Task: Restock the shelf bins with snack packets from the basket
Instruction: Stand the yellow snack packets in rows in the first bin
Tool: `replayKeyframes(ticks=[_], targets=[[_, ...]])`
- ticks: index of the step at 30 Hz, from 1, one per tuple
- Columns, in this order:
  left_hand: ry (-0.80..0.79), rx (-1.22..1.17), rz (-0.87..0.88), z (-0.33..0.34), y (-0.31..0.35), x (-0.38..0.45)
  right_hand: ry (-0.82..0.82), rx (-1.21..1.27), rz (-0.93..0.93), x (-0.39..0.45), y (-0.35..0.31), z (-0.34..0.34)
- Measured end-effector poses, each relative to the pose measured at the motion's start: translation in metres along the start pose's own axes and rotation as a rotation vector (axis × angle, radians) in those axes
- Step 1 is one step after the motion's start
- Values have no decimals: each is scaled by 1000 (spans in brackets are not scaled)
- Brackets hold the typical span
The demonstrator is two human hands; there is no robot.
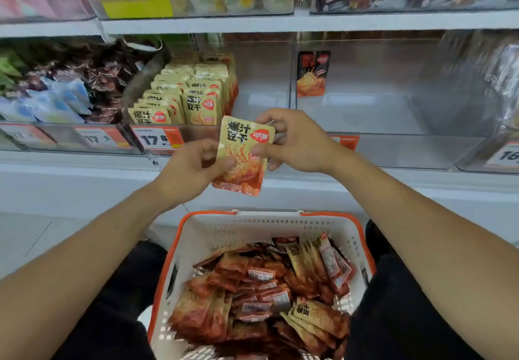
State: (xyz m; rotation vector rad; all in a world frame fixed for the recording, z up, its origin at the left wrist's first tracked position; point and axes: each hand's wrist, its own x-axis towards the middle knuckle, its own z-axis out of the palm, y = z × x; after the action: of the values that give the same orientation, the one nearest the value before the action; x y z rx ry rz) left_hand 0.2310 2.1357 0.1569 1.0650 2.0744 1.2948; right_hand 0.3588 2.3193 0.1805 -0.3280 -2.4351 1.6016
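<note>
Here both hands hold one snack packet [241,154] upright in the air, just in front of the clear shelf bin [261,132] and well above the basket [213,233]: the left hand [191,169] pinches its lower left edge between thumb and curled fingers, while the right hand [295,143] grips its upper right corner and right side, fingers wrapped behind. The packet sits between the two hands, face toward the camera. In the bin behind, matching packets stand in rows [182,98] on the left side, and the white, orange-rimmed basket below holds a loose heap of packets [264,292].
</note>
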Motion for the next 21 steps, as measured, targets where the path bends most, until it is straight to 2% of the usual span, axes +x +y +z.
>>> replayKeyframes(ticks=[2,5,9,12,16,21], targets=[[124,70,84,-21,8,7,160,60,-142,11,-7,11],[285,352,218,-49,15,26,414,53,-348,34,-17,26],[407,693,289,-83,-12,50,566,-76,-443,72,-14,32],[399,828,274,-91,-39,56,576,-252,-424,97,-6,37],[384,893,243,-89,-62,63,425,-461,-275,125,-4,47],[445,915,254,-85,-77,76,389,-582,-150,154,2,62]])
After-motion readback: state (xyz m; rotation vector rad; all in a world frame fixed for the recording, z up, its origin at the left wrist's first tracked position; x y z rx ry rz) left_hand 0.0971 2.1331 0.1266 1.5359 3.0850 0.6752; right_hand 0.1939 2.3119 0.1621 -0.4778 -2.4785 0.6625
